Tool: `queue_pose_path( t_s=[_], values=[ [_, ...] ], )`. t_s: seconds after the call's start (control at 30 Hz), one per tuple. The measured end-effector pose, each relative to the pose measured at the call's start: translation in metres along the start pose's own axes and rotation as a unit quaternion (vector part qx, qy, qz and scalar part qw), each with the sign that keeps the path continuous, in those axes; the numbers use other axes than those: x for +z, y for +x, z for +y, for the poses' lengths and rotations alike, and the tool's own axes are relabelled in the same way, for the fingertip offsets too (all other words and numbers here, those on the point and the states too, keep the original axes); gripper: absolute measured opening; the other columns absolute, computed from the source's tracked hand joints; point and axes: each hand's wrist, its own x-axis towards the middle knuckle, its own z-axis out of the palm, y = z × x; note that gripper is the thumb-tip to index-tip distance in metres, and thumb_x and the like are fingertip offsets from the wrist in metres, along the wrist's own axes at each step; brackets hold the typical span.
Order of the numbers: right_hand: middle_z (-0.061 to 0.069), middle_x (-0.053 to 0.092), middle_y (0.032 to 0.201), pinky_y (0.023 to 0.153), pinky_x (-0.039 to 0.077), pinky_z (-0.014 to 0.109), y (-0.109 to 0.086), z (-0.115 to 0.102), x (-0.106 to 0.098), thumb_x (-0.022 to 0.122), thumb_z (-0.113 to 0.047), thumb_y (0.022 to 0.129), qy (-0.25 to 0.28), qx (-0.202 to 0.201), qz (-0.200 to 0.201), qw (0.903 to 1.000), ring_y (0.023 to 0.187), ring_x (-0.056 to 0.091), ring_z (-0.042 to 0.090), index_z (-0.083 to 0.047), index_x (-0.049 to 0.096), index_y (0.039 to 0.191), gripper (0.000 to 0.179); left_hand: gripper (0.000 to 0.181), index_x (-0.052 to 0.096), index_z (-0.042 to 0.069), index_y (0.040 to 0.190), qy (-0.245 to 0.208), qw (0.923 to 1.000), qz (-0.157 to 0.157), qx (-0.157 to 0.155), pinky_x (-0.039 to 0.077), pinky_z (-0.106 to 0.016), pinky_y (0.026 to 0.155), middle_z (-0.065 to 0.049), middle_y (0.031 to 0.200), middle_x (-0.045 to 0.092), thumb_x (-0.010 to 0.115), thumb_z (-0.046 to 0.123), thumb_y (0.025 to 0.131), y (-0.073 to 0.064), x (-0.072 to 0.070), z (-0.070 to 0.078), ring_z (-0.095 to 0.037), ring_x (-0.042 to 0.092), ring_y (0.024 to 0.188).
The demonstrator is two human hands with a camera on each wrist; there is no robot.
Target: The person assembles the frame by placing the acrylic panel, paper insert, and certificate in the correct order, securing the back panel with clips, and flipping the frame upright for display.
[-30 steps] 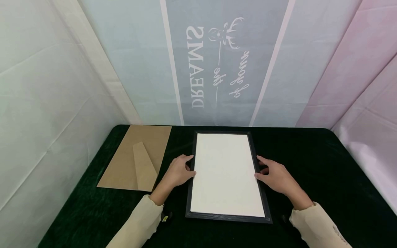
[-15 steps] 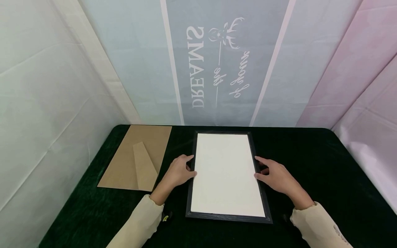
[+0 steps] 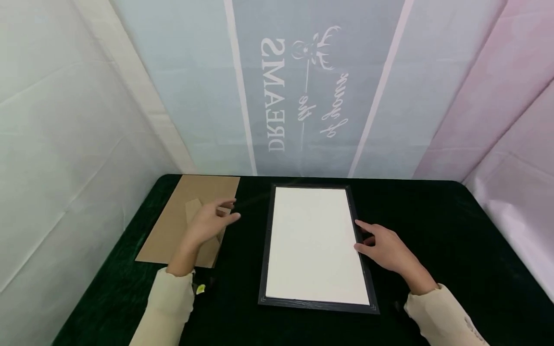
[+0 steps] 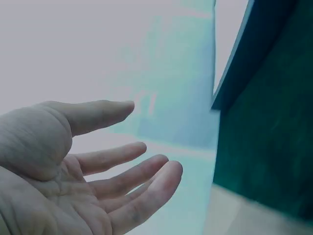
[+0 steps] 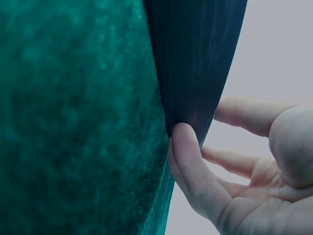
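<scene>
Left hand (image 3: 207,223) empty, fingers loosely spread; right hand (image 3: 386,248) pinches the black frame (image 3: 318,304). Frame probably light, stiff; best held by opposite side rails (image 3: 267,250).

Black rectangular frame (image 3: 318,304), white panel (image 3: 316,245) inset: flat, near the counter's (image 3: 437,230) far edge. Brown board (image 3: 173,226): flat, near far left corner, tapered flap (image 3: 192,208) on top.

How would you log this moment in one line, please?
left hand: empty, over brown board | right hand: touching right side of black frame | white sheet: inside black frame
</scene>
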Motion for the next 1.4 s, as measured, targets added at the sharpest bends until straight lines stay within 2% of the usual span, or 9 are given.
queue_pose_path(
  t_s=[0.17, 0.3, 0.47, 0.57, 0.7, 0.87, 0.97, 1.17, 1.4],
  values=[
    [0.028, 0.055, 0.13, 0.074, 0.059, 0.041, -0.004, 0.004, -0.003, 0.072, -0.026, 0.091, -0.002, 0.003, 0.004, 1.0, 0.105, 0.066, 0.033, -0.005, 0.04, 0.151, 0.071, 0.053, 0.045, 0.006, 0.147, -0.011, 0.9992, 0.03, -0.023, 0.055, -0.049, 0.092, -0.025, 0.142, 0.052, 0.059, 0.027, 0.101, -0.001, -0.032, -0.022, -0.042, 0.055, 0.124],
    [0.028, 0.054, 0.133, 0.072, 0.058, 0.038, -0.002, 0.004, -0.002, 0.071, -0.027, 0.092, 0.006, 0.003, 0.0, 1.0, 0.106, 0.065, 0.032, -0.006, 0.039, 0.152, 0.071, 0.058, 0.042, 0.006, 0.149, -0.004, 0.9961, 0.049, -0.073, 0.051, -0.053, 0.097, -0.026, 0.145, 0.048, 0.057, 0.033, 0.101, -0.011, -0.054, -0.042, -0.043, 0.05, 0.13],
    [0.027, 0.054, 0.133, 0.069, 0.058, 0.035, 0.0, 0.0, -0.001, 0.072, -0.026, 0.091, 0.013, 0.0, -0.001, 0.9999, 0.105, 0.066, 0.031, -0.006, 0.04, 0.152, 0.072, 0.068, 0.036, 0.002, 0.151, 0.047, 0.9898, 0.043, -0.128, 0.045, -0.061, 0.102, -0.029, 0.148, 0.042, 0.057, 0.041, 0.1, -0.021, -0.069, -0.07, -0.047, 0.044, 0.133],
    [0.027, 0.054, 0.133, 0.068, 0.057, 0.034, 0.0, -0.001, -0.002, 0.072, -0.025, 0.091, 0.012, 0.0, 0.002, 0.9999, 0.104, 0.066, 0.03, -0.006, 0.04, 0.152, 0.071, 0.082, 0.026, -0.003, 0.154, 0.092, 0.9832, 0.027, -0.155, 0.037, -0.068, 0.105, -0.037, 0.152, 0.028, 0.06, 0.046, 0.097, -0.02, -0.076, -0.088, -0.055, 0.033, 0.137],
    [0.027, 0.053, 0.136, 0.068, 0.056, 0.032, 0.0, -0.001, -0.001, 0.071, -0.024, 0.092, 0.017, -0.002, 0.002, 0.9999, 0.106, 0.065, 0.03, -0.006, 0.04, 0.152, 0.07, 0.107, 0.012, -0.004, 0.156, 0.135, 0.9723, 0.017, -0.19, 0.024, -0.078, 0.104, -0.046, 0.152, 0.008, 0.065, 0.06, 0.088, -0.021, -0.079, -0.103, -0.064, 0.015, 0.136],
    [0.027, 0.052, 0.137, 0.069, 0.056, 0.032, -0.001, 0.0, 0.001, 0.071, -0.025, 0.092, 0.024, 0.003, -0.002, 0.9997, 0.106, 0.065, 0.029, -0.007, 0.039, 0.152, 0.07, 0.123, 0.002, -0.002, 0.157, 0.149, 0.9683, 0.007, -0.2, 0.023, -0.083, 0.097, -0.047, 0.15, 0.002, 0.071, 0.064, 0.081, -0.024, -0.074, -0.11, -0.066, 0.011, 0.132],
    [0.027, 0.052, 0.137, 0.069, 0.057, 0.032, -0.001, 0.0, 0.002, 0.071, -0.025, 0.092, 0.022, 0.004, -0.001, 0.9997, 0.106, 0.065, 0.029, -0.007, 0.039, 0.152, 0.071, 0.125, 0.001, -0.001, 0.157, 0.152, 0.9668, 0.008, -0.205, 0.019, -0.086, 0.095, -0.047, 0.149, 0.003, 0.074, 0.062, 0.079, -0.025, -0.07, -0.112, -0.067, 0.011, 0.132],
    [0.027, 0.053, 0.134, 0.069, 0.057, 0.033, -0.001, 0.001, 0.002, 0.072, -0.024, 0.091, 0.012, 0.009, 0.001, 0.9999, 0.105, 0.066, 0.029, -0.007, 0.04, 0.152, 0.07, 0.123, 0.009, -0.005, 0.156, 0.166, 0.9596, 0.038, -0.224, 0.012, -0.087, 0.097, -0.047, 0.145, 0.014, 0.081, 0.054, 0.075, -0.022, -0.064, -0.116, -0.064, 0.016, 0.129],
    [0.027, 0.054, 0.133, 0.07, 0.057, 0.034, 0.0, -0.001, 0.002, 0.071, -0.023, 0.092, 0.011, 0.009, -0.001, 0.9999, 0.105, 0.066, 0.029, -0.006, 0.039, 0.152, 0.07, 0.122, 0.013, -0.016, 0.15, 0.186, 0.951, 0.034, -0.245, 0.025, -0.078, 0.102, -0.049, 0.14, 0.019, 0.082, 0.052, 0.075, -0.025, -0.075, -0.124, -0.065, 0.022, 0.125]
  ],
)
